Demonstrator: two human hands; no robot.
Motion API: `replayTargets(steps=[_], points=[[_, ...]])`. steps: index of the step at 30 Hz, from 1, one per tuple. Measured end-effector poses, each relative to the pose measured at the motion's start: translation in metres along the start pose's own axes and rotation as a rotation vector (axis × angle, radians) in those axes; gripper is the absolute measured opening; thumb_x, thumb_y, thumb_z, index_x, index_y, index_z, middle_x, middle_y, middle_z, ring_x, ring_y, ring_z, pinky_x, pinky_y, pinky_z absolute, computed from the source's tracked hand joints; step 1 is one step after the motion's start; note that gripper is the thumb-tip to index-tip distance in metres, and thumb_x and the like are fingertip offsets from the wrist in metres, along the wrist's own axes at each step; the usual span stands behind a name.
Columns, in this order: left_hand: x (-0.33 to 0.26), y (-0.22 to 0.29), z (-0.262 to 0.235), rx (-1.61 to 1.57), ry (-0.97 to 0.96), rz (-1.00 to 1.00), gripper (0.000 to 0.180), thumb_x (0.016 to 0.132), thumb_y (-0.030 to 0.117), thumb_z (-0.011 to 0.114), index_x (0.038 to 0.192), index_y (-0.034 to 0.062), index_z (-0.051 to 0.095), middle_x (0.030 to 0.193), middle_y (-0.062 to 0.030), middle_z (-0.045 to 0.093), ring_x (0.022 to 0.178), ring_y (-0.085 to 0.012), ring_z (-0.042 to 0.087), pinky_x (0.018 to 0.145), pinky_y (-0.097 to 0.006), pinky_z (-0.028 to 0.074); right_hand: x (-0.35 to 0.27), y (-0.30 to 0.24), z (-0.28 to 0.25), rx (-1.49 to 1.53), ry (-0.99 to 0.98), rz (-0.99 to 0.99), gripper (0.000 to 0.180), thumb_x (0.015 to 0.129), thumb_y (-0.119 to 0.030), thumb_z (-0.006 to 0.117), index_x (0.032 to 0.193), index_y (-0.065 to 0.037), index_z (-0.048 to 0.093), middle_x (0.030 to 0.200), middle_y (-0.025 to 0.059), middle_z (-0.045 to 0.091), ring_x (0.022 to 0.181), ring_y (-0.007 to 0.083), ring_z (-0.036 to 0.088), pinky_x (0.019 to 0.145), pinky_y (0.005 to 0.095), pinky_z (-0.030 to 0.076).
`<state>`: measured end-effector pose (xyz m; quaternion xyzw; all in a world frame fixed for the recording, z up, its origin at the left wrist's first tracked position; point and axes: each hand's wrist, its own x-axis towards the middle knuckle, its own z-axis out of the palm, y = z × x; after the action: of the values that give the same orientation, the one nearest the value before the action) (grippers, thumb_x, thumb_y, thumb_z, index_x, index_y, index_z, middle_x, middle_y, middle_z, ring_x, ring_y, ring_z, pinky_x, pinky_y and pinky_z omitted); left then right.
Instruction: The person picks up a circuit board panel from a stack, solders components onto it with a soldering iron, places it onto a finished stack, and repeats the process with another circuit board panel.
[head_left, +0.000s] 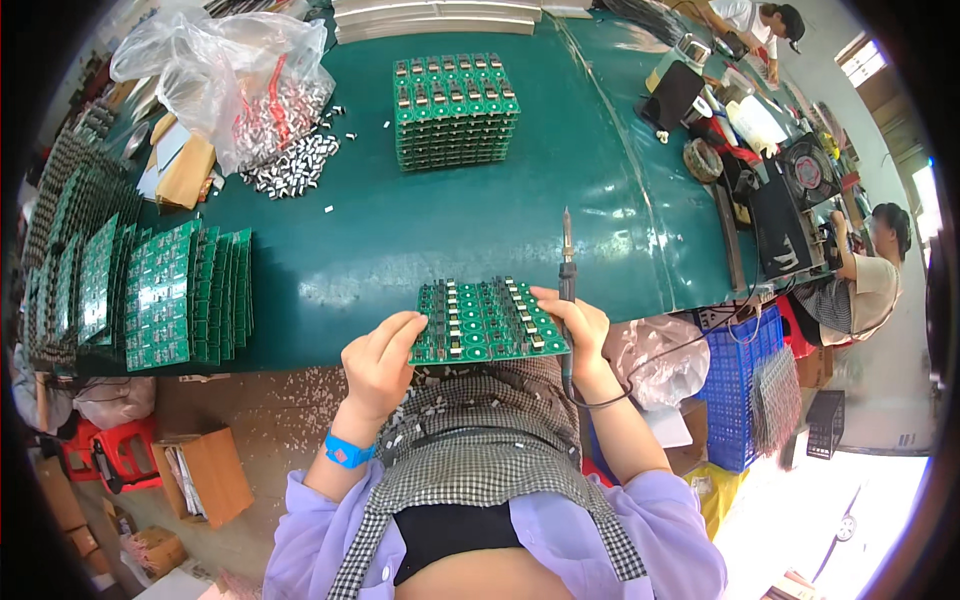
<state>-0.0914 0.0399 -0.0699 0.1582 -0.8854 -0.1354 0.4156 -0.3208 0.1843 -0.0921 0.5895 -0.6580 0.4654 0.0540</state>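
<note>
A green circuit board panel [487, 322], with rows of dark and white parts on it, is held at the near edge of the table in front of my apron. My left hand [378, 362] is closed on the panel's left edge. On the opposite edge, my right hand [583, 330] grips the board and also holds a soldering iron [568, 270]. The iron's metal tip points up and away from me, and its black cable hangs below my right hand, curving off to the right.
A stack of populated boards [455, 110] stands on the green table [420, 215]. At left are upright boards [165, 295], a pile of small black-and-white parts [290, 165] and a plastic bag [225, 65]. A black fan unit [790, 210] stands right. Two people work at the right.
</note>
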Motion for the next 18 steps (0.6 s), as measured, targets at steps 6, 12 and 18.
replayTargets(steps=[6, 12, 18], points=[[0.004, 0.001, -0.002, -0.017, -0.021, -0.038, 0.041, 0.061, -0.005, 0.060, 0.101, 0.0020, 0.067, 0.097, -0.0115, 0.068, 0.065, -0.0235, 0.064, 0.054, -0.031, 0.049, 0.001, 0.002, 0.001, -0.003, 0.008, -0.013, 0.028, 0.068, 0.004, 0.072, 0.093, -0.005, 0.062, 0.095, 0.0142, 0.071, 0.078, 0.0253, 0.071, 0.065, 0.0298, 0.055], [0.008, 0.005, -0.007, 0.000, -0.033, -0.042, 0.040, 0.062, -0.004, 0.062, 0.100, 0.0021, 0.067, 0.095, -0.0103, 0.068, 0.065, -0.0226, 0.065, 0.054, -0.031, 0.050, 0.001, 0.002, 0.001, 0.044, -0.035, 0.036, 0.025, 0.071, 0.004, 0.067, 0.094, -0.004, 0.061, 0.098, 0.0135, 0.071, 0.073, 0.0211, 0.069, 0.063, 0.0267, 0.053], [0.013, 0.010, -0.006, -0.020, -0.030, -0.038, 0.036, 0.063, -0.004, 0.064, 0.098, 0.0029, 0.067, 0.092, -0.0082, 0.067, 0.064, -0.0218, 0.065, 0.052, -0.030, 0.049, -0.003, 0.005, 0.000, 0.070, -0.015, 0.049, 0.027, 0.071, 0.005, 0.065, 0.096, -0.004, 0.060, 0.101, 0.0123, 0.072, 0.074, 0.0173, 0.068, 0.062, 0.0247, 0.052]])
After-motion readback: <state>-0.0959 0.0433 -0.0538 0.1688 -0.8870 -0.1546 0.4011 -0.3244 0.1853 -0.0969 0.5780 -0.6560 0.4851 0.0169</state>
